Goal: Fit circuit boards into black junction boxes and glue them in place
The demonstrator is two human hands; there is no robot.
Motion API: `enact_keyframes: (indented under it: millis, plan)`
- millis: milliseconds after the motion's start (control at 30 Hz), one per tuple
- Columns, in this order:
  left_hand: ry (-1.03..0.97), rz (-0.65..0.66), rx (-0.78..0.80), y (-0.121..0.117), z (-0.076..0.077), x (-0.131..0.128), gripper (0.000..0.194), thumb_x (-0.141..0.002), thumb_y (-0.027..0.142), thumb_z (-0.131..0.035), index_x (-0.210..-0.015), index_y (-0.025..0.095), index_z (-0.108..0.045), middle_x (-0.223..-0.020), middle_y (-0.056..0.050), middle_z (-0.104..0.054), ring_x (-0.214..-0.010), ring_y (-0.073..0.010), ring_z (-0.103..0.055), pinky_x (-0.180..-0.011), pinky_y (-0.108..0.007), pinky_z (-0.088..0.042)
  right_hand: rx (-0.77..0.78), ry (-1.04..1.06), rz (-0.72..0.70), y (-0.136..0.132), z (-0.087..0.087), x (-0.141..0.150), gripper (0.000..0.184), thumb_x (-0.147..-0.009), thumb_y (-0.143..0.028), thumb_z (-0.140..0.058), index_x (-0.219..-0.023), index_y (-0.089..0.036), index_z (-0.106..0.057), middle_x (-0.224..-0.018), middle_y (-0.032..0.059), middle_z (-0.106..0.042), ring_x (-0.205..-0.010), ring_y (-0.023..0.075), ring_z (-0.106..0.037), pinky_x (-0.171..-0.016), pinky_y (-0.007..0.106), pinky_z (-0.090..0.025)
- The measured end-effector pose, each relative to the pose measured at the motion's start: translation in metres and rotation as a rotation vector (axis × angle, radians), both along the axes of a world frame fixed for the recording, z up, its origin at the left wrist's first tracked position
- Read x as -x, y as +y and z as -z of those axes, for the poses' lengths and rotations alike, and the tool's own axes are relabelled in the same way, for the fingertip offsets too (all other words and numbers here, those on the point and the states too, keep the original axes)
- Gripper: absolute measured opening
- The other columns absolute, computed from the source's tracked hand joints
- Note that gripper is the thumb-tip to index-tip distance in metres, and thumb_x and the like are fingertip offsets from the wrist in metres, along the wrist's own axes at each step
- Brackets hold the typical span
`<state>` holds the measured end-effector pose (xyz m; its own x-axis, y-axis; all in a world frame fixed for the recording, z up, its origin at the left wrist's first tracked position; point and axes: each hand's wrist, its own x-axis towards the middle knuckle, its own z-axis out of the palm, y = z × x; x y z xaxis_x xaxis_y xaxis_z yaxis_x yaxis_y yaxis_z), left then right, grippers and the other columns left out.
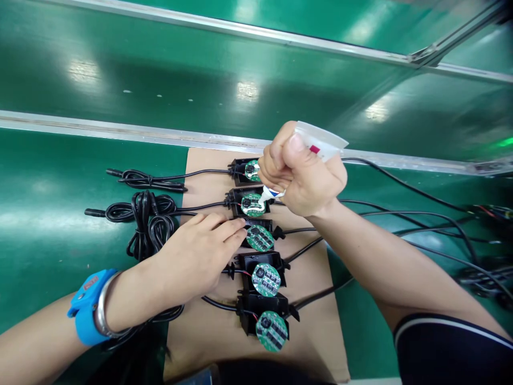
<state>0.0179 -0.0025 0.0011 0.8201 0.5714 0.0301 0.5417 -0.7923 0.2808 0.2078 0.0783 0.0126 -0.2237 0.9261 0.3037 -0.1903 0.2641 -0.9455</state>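
My right hand (pixel 302 168) is closed around a white squeeze tube (pixel 323 141) with a red mark, its nozzle pointing down. The nozzle tip meets a round green circuit board (pixel 253 205) in the second black housing from the back, where a streak of white paste shows. Stretched-out fingers of my left hand (pixel 204 246) rest on the edge of the third black housing (pixel 258 221); its thumb is hidden. A round board (pixel 260 238) lies at that housing. White paste also shows on the farthest board (pixel 251 170), partly covered by my right hand.
Two nearer housings with round boards (pixel 266 280) (pixel 272 331) sit on the cardboard sheet (pixel 304 342). Coiled black cables (pixel 146 214) lie to the left on the green table (pixel 48 214). More cables (pixel 425 214) run right. A metal rail (pixel 120 133) crosses behind.
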Motion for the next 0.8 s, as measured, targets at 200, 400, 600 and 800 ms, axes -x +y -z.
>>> enact_keyframes:
  millis: [200,400,600,800]
  plan:
    - [-0.012,0.023,-0.006,0.000,-0.005,-0.001,0.046,-0.091,0.012,-0.047,-0.135,0.010,-0.058,-0.141,-0.010,-0.060,-0.120,-0.0278,-0.059,-0.099,-0.043,-0.053,-0.010,0.033,-0.012,0.000,0.003,0.010,0.046,-0.089,-0.054,-0.060,-0.062,-0.023,-0.039,-0.053,-0.0047,-0.024,-0.042,0.0091,-0.017,-0.040,0.028,-0.009]
    - [-0.045,0.130,0.040,-0.013,-0.014,-0.003,0.047,-0.091,0.012,-0.043,-0.135,0.011,-0.058,-0.144,-0.009,-0.058,-0.110,-0.0229,-0.067,-0.086,-0.036,-0.060,-0.015,-0.027,0.037,0.006,0.007,0.007,0.056,-0.084,-0.068,-0.059,-0.061,-0.023,-0.037,-0.052,-0.0046,-0.022,-0.044,0.0096,-0.019,-0.040,0.028,-0.015]
    - [0.012,0.182,0.048,-0.026,-0.016,-0.003,0.052,-0.092,0.011,-0.039,-0.142,0.012,-0.052,-0.153,-0.011,-0.045,-0.112,-0.0221,-0.069,-0.080,-0.032,-0.062,-0.029,0.047,-0.018,0.000,-0.011,-0.017,0.043,-0.086,-0.050,-0.065,-0.062,-0.022,-0.042,-0.048,-0.0064,-0.021,-0.036,0.0077,-0.022,-0.034,0.025,-0.019]
    - [0.061,0.207,0.013,-0.032,-0.015,-0.005,0.050,-0.093,0.011,-0.040,-0.142,0.010,-0.051,-0.154,-0.015,-0.040,-0.116,-0.0248,-0.067,-0.084,-0.034,-0.062,0.082,0.137,-0.208,-0.031,-0.019,-0.017,0.036,-0.094,-0.044,-0.056,-0.067,-0.023,-0.044,-0.050,-0.0059,-0.022,-0.038,0.0086,-0.021,-0.034,0.024,-0.022]
